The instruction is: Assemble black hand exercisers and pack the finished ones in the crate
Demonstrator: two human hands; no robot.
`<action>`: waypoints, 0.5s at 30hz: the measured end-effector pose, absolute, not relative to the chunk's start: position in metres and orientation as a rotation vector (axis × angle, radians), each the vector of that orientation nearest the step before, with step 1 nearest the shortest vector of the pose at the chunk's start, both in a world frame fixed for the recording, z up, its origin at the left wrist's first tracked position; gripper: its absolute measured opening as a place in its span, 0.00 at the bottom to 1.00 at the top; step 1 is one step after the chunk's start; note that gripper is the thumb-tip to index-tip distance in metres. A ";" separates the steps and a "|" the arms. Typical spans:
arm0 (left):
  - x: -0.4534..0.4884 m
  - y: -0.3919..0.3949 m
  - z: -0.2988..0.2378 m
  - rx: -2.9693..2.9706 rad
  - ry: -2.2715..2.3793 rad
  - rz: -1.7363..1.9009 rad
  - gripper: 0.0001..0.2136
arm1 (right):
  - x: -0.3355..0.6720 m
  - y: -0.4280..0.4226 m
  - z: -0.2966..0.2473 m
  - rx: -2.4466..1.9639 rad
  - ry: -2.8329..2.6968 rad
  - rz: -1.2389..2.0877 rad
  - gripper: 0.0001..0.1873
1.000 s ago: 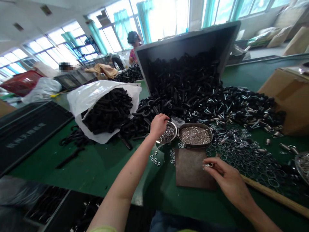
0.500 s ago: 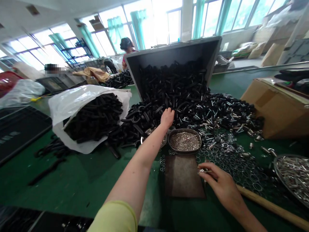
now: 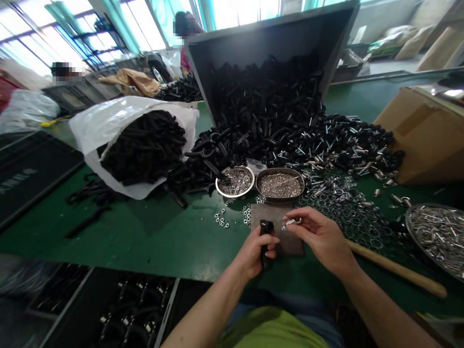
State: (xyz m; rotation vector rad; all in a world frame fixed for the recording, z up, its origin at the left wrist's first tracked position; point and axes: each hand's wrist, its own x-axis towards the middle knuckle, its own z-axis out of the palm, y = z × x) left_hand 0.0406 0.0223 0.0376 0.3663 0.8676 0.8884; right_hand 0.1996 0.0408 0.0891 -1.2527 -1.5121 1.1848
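Observation:
My left hand [image 3: 255,250] is closed around a black plastic handle [image 3: 267,226], held upright with its top end showing above the fingers. Close to its right, my right hand [image 3: 322,237] pinches a small metal spring [image 3: 292,221] between thumb and fingertips. The spring points toward the handle, and a gap separates the two. Below both hands lies a dark square plate [image 3: 294,247], partly covered by them. Beyond it stand a round dish of metal rings [image 3: 235,181] and an oval tin of tiny metal pieces [image 3: 280,185].
A tipped grey bin [image 3: 270,34] spills black parts over the green table. Left of it lies a white bag [image 3: 85,126] of black handles. Loose rings [image 3: 348,220], a wooden hammer handle [image 3: 398,269], a bowl of pins [image 3: 435,237] and a cardboard box [image 3: 424,135] are at right.
My left hand has come back from the black pile with a handle in it. My right hand, still pinching the spring, has come nearer to it. The camera has tilted down.

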 end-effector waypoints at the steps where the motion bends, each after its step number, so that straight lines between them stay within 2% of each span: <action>1: 0.041 0.018 0.036 0.340 0.854 0.890 0.13 | 0.195 0.039 0.090 -1.245 -1.517 1.204 0.09; 7: 0.041 0.014 0.037 0.321 0.804 0.890 0.14 | 0.179 0.034 0.090 -1.256 -1.518 1.304 0.09; 15: 0.043 0.016 0.034 0.349 0.800 0.864 0.14 | 0.176 0.037 0.094 -1.289 -1.545 1.249 0.08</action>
